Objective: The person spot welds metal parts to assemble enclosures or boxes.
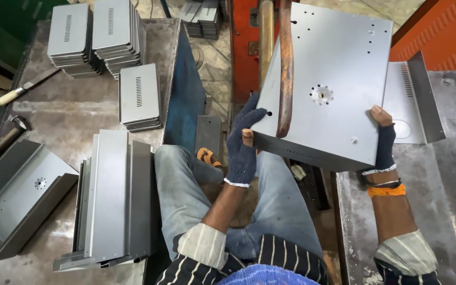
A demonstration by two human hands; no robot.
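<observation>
While I look down from the head camera, I see both gloved hands holding one grey sheet-metal panel (339, 79) up in front of the seated body, tilted, with its folded lower edge toward me. My left hand (243, 142) grips the panel's lower left corner, fingers curled tight around the edge, one bare fingertip poking through the dark knitted glove. My right hand (383, 140) clamps the lower right side, thumb on the top face and the other fingers hidden beneath, so I cannot tell how they sit. The panel has a ring of small holes (321, 94) near its middle. A rusty curved bar (286, 68) crosses in front of the panel's left part.

On the right bench (449, 174) another bent panel (415, 100) lies just behind the held one. On the left bench (64, 116) stand stacks of slotted grey covers (93, 34), a single smaller stack (139, 97), a bundle of long folded pieces (112, 200) and an open tray-shaped part (19, 195). A knife with a pale handle (22, 89) lies near the far edge.
</observation>
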